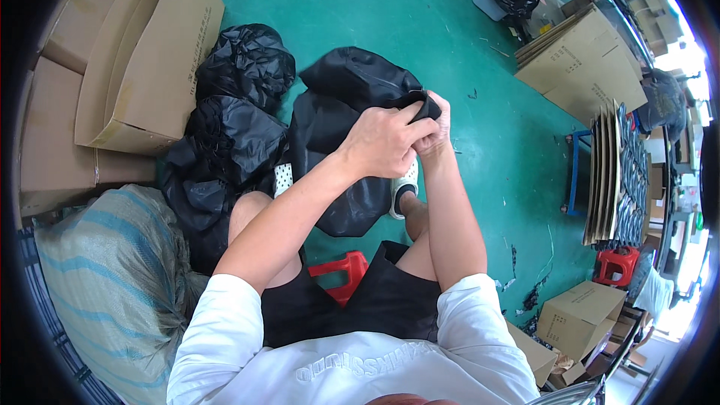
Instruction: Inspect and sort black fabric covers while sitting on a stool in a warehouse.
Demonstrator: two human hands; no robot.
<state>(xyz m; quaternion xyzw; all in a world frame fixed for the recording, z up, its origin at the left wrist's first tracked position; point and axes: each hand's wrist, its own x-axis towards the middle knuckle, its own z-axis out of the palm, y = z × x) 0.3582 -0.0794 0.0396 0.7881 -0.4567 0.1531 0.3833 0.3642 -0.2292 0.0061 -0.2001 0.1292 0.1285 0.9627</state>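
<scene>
A large, floppy black piece with a smooth, leather-like surface (360,71) hangs in front of my knees, bulging and folded. I cannot tell whether it is a bag or a cover. My left hand (382,141) is closed, its thumb and fingers pinching a folded edge at the piece's upper right. Right beside it, my right hand (436,124) grips the same edge from the other side. The fingers overlap there and partly hide what lies between them. The lower part of the black piece hangs between my shins, over the floor.
Black plastic bags (244,67) lie to the left, beside a big cardboard box (150,52) and a striped woven sack (112,277). A red stool (349,274) is under me. At right stand flattened cartons (585,64), a blue-framed cart (576,172) and another box (581,315).
</scene>
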